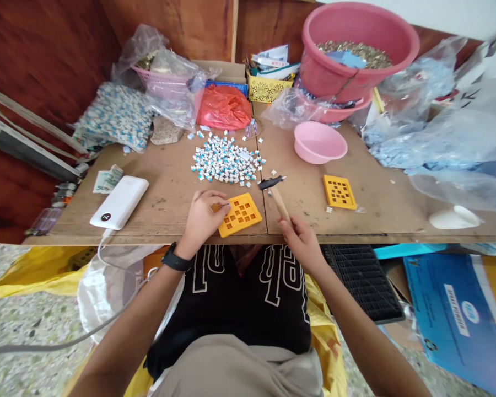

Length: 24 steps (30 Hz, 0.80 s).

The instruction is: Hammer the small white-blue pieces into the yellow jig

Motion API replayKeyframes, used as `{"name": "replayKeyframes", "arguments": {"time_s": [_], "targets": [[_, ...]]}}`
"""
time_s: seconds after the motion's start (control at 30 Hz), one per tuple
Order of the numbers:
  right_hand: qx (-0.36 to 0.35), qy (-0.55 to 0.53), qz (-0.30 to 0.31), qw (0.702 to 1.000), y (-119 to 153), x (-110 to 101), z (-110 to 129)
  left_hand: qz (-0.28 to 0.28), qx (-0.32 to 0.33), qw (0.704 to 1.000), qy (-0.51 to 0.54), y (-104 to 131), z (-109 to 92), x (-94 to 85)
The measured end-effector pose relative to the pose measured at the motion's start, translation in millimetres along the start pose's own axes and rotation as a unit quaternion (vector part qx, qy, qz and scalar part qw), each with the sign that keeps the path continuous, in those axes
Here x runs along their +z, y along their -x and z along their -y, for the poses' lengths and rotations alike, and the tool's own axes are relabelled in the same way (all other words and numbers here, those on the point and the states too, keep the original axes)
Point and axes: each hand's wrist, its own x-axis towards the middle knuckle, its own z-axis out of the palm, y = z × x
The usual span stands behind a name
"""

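My right hand (301, 240) grips the wooden handle of a small hammer (281, 205). Its black head is raised over the cardboard-covered table. At the left edge of a yellow-orange plastic tray (240, 214) with square pockets, my left hand (206, 216) is closed in a pinch. Something small and thin shows at those fingertips, too small to name. Small dark squares fill several of the tray's pockets. Beyond the tray lies a heap of small white and blue plastic pieces (223, 160). A few loose ones are scattered near the hammer head.
A second yellow tray (339, 192) and a pink bowl (320, 143) sit to the right. A white power bank (120, 203) with a cable lies left. Behind are a large pink tub (355, 82), a red bag (224, 106), a stone (165, 131) and plastic bags of pieces (114, 117).
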Motion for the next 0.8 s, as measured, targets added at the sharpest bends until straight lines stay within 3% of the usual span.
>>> {"name": "replayKeyframes", "arguments": {"time_s": [0.13, 0.27, 0.4, 0.47, 0.53, 0.63, 0.8], "targets": [[-0.086, 0.143, 0.029, 0.986, 4, 5, 15, -0.026, 0.008, 0.999, -0.024, 7, -2, 4.9], [-0.121, 0.196, 0.052, 0.972, 9, 8, 39, -0.089, -0.007, 0.995, -0.049, 20, -8, 5.6], [-0.141, 0.218, 0.026, 0.966, 18, 21, 47, -0.176, -0.002, 0.983, -0.044, 31, -3, -4.9], [-0.138, 0.256, 0.048, 0.956, 18, 27, 42, -0.190, -0.021, 0.981, -0.031, 30, 7, -12.7], [-0.135, 0.281, 0.073, 0.947, 14, 28, 35, -0.173, -0.060, 0.983, -0.022, 21, 19, -20.8], [-0.128, 0.237, 0.061, 0.961, 3, 21, 28, -0.125, -0.101, 0.986, -0.046, -4, 33, -31.8], [-0.066, 0.074, 0.003, 0.995, -12, 11, 14, -0.076, -0.050, 0.988, -0.126, -53, 41, -40.7]]}}
